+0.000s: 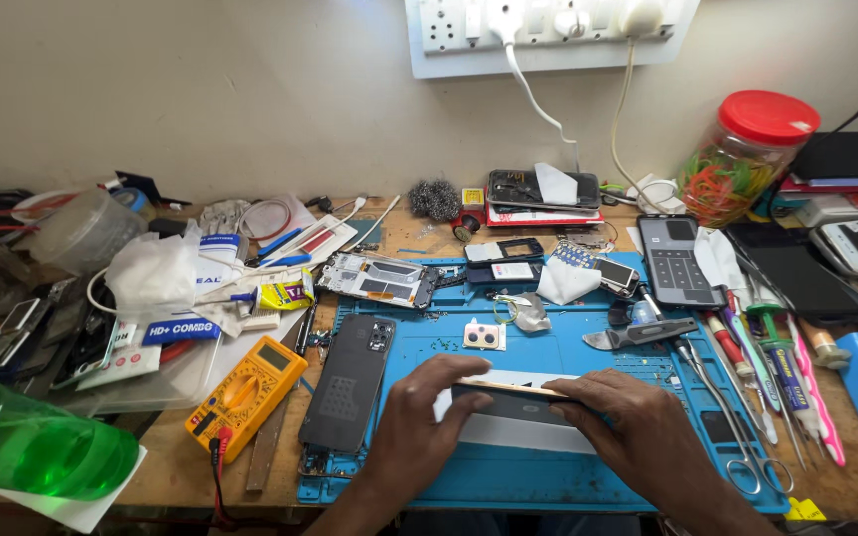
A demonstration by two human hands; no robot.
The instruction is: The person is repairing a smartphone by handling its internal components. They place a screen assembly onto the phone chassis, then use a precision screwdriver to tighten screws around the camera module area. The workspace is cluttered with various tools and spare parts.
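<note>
Both my hands hold a thin flat phone part [508, 389] on edge above the blue work mat [568, 352]. My left hand [419, 422] grips its left end and my right hand [638, 432] grips its right end. A white sheet [518, 432] lies under the part on the mat. A dark phone back cover [348, 382] lies just left of my left hand. An opened phone frame [379, 279] with exposed boards rests at the mat's far left corner. A small camera piece [485, 336] sits on the mat beyond my hands.
A yellow multimeter [246, 387] lies left of the mat. Screwdrivers, tweezers and scissors [747, 397] line the mat's right side. A calculator [674, 260], a red-lidded jar [747, 154], a green bottle [37, 447] and cluttered parts surround the mat. A wall socket strip [548, 30] hangs above.
</note>
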